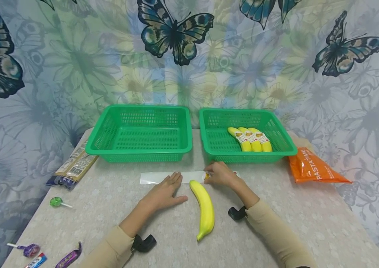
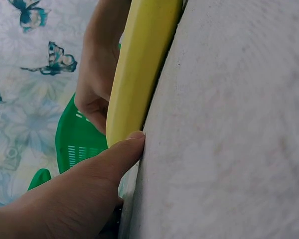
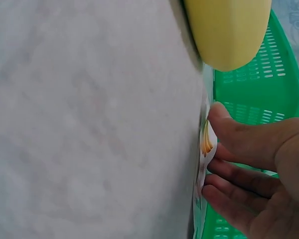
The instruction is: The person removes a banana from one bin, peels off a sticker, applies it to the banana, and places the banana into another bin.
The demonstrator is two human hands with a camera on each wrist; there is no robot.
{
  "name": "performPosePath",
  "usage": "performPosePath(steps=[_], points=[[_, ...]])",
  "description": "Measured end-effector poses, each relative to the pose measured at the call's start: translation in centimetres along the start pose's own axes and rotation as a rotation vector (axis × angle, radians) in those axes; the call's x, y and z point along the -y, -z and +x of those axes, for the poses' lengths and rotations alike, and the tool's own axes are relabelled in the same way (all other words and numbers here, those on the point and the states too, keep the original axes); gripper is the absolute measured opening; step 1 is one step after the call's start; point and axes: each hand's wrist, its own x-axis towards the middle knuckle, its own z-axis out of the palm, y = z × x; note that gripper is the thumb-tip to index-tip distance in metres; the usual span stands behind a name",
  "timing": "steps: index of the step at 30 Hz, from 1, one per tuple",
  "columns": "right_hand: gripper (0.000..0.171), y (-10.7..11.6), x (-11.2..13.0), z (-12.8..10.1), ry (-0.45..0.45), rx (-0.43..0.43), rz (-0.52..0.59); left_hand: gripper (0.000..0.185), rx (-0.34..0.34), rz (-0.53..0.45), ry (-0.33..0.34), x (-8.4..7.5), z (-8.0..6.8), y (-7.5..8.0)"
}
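A white strip [image 1: 189, 176] of sticker backing lies across the table in front of the baskets. My left hand [image 1: 166, 191] rests on its left part with straight fingers, thumb out toward the banana. At the strip's right part, my right hand [image 1: 221, 174] pinches the edge of a banana-printed sticker [image 3: 207, 139] between thumb and fingers; the sticker curls up a little in the right wrist view. One yellow banana [image 1: 205, 212] without a sticker lies between the hands, its upper tip at the strip's lower edge.
A green basket [image 1: 139, 152] stands at the back left. The right green basket [image 1: 243, 153] holds several bananas [image 1: 249, 139] with stickers. An orange bag [image 1: 313, 167] lies at the right; a gold-and-blue packet [image 1: 75, 165], a green lollipop [image 1: 56, 202] and other sweets lie at the left.
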Motion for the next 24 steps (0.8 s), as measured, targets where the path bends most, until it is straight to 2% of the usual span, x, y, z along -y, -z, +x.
performPosePath(steps=[4,8,12,17,24], points=[[0.035,-0.12,-0.17,-0.29,0.058,-0.032,-0.021,0.084,-0.010,-0.010,-0.020,-0.11,-0.07,0.15],[0.018,-0.24,-0.26,-0.43,0.126,-0.056,-0.054,0.083,-0.011,-0.012,-0.024,-0.15,-0.13,0.28],[0.011,-0.27,-0.20,-0.48,0.176,-0.098,-0.108,0.084,-0.006,-0.010,-0.018,-0.08,-0.10,0.22],[0.008,-0.10,0.15,-0.36,0.160,-0.197,-0.114,0.086,0.005,0.004,-0.008,0.06,0.00,0.11],[0.004,-0.06,0.32,-0.56,0.109,-0.240,-0.073,0.085,0.005,-0.003,-0.008,-0.06,-0.12,0.22]])
